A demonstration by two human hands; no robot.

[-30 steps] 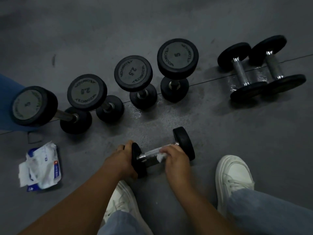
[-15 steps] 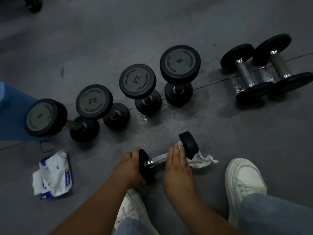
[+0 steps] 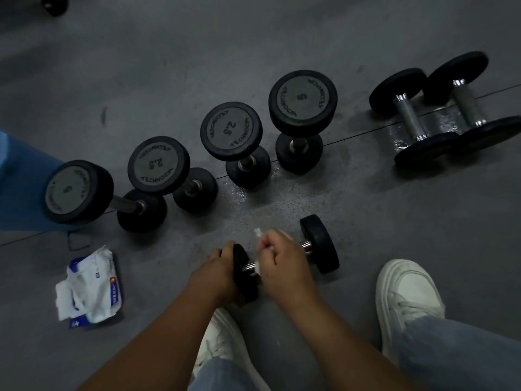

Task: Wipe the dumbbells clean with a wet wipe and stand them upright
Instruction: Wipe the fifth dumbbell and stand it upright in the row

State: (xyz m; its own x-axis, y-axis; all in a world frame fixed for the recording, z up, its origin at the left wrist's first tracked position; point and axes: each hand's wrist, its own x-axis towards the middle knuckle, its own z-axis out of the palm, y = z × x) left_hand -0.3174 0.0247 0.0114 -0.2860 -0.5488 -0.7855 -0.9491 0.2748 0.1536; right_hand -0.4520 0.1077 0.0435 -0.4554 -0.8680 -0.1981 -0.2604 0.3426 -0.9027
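A small black dumbbell (image 3: pixel 320 244) lies on its side on the grey floor in front of me. My left hand (image 3: pixel 218 268) grips its left head. My right hand (image 3: pixel 282 263) is curled around the chrome handle, holding a white wet wipe (image 3: pixel 258 232) against it; most of the wipe is hidden under the fingers. Behind stand several dumbbells upright in a row, marked 5 (image 3: pixel 303 101), 2.5 (image 3: pixel 231 131), 2.5 (image 3: pixel 158 165) and 5 (image 3: pixel 76 191). Two more dumbbells (image 3: pixel 439 117) lie on their sides at the far right.
A white and blue pack of wet wipes (image 3: pixel 90 289) lies on the floor at the left. My two white shoes (image 3: pixel 406 294) flank the dumbbell. A blue object (image 3: pixel 19 176) sits at the left edge. Wet patches show on the floor.
My right hand moved from the dumbbell's right head back onto the handle with the wipe. The left hand kept its grip on the left head.
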